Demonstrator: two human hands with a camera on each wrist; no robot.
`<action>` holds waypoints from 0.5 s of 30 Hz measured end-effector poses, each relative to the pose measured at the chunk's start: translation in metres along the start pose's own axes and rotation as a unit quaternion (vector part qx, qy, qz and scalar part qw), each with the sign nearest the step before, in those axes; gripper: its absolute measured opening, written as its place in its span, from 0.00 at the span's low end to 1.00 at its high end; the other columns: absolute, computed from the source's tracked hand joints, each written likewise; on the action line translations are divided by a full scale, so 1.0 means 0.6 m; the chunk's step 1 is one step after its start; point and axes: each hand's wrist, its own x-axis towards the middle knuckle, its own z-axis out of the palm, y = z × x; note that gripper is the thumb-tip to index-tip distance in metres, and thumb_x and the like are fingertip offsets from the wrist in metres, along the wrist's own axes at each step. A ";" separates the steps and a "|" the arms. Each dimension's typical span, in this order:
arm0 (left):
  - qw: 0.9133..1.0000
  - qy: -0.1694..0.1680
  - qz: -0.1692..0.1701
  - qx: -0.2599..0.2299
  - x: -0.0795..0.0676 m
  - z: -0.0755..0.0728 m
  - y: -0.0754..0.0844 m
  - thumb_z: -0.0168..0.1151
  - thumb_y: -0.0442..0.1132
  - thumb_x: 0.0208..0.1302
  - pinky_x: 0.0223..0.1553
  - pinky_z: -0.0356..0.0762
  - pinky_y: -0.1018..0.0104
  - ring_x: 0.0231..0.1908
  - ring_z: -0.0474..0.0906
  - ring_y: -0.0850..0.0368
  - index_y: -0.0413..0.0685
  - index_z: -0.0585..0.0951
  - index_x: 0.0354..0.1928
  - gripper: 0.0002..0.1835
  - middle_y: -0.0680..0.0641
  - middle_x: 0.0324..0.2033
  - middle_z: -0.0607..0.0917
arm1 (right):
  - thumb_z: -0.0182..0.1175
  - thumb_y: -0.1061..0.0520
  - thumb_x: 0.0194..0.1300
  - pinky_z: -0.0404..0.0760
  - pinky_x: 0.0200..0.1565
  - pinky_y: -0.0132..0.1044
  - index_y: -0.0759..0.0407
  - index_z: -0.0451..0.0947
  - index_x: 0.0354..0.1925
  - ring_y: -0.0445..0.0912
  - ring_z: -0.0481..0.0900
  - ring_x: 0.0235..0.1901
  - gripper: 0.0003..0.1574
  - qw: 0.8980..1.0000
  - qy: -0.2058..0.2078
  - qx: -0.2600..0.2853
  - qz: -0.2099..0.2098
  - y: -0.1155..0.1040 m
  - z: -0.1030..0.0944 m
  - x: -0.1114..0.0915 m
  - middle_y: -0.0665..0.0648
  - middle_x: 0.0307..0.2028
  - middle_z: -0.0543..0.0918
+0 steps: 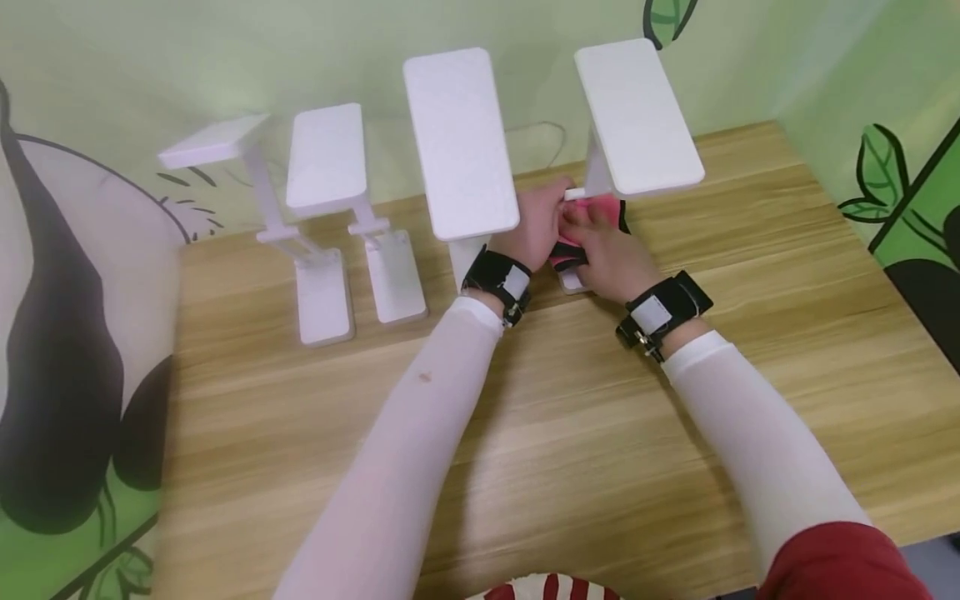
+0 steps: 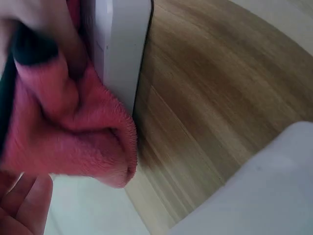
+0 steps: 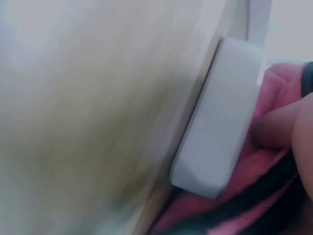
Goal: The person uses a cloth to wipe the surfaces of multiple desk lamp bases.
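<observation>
A pink cloth (image 1: pixel 606 210) with black edging lies bunched over the base of the rightmost white desk lamp (image 1: pixel 637 117). My right hand (image 1: pixel 618 258) grips this cloth against the base, its fingers sunk in the folds. Beside it, my left hand (image 1: pixel 531 223) holds the same lamp at the lower stem, next to the hinge bar. In the left wrist view the cloth (image 2: pixel 93 137) hangs along the side of the lamp base (image 2: pixel 124 44), above the left fingers (image 2: pixel 32 203). The right wrist view shows the base's corner (image 3: pixel 215 117) with cloth (image 3: pixel 274 93) behind it.
Three more white desk lamps stand in a row to the left: one lamp (image 1: pixel 465 142) close by my left wrist, another lamp (image 1: pixel 327 158), and a far-left lamp (image 1: pixel 213 140). They stand on a wooden table (image 1: pixel 570 433) against a painted wall (image 1: pixel 225 58). A thin cable (image 1: pixel 558 133) shows behind.
</observation>
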 end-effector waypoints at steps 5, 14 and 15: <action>0.999 0.005 -0.006 -0.035 0.002 0.002 -0.002 0.50 0.42 0.69 0.27 0.74 0.70 0.30 0.80 0.62 0.51 0.78 0.42 0.08 0.53 0.33 0.88 | 0.55 0.64 0.56 0.78 0.41 0.61 0.40 0.55 0.70 0.65 0.57 0.67 0.46 1.000 -0.018 -0.010 0.009 -0.017 0.000 -0.048 0.63 0.72 0.53; 0.999 -0.010 -0.005 -0.047 0.004 0.004 0.000 0.49 0.41 0.68 0.34 0.76 0.69 0.38 0.83 0.60 0.50 0.77 0.42 0.08 0.55 0.38 0.88 | 0.55 0.67 0.56 0.81 0.37 0.52 0.43 0.64 0.66 0.64 0.68 0.61 0.41 0.999 -0.035 -0.017 -0.016 -0.035 -0.009 -0.117 0.64 0.68 0.62; 0.999 -0.014 -0.008 -0.048 0.003 0.004 0.001 0.49 0.42 0.69 0.34 0.76 0.70 0.38 0.82 0.60 0.50 0.77 0.42 0.08 0.55 0.39 0.88 | 0.55 0.65 0.59 0.80 0.37 0.52 0.44 0.63 0.67 0.64 0.73 0.56 0.39 0.999 -0.037 -0.016 -0.012 -0.033 -0.011 -0.113 0.67 0.67 0.64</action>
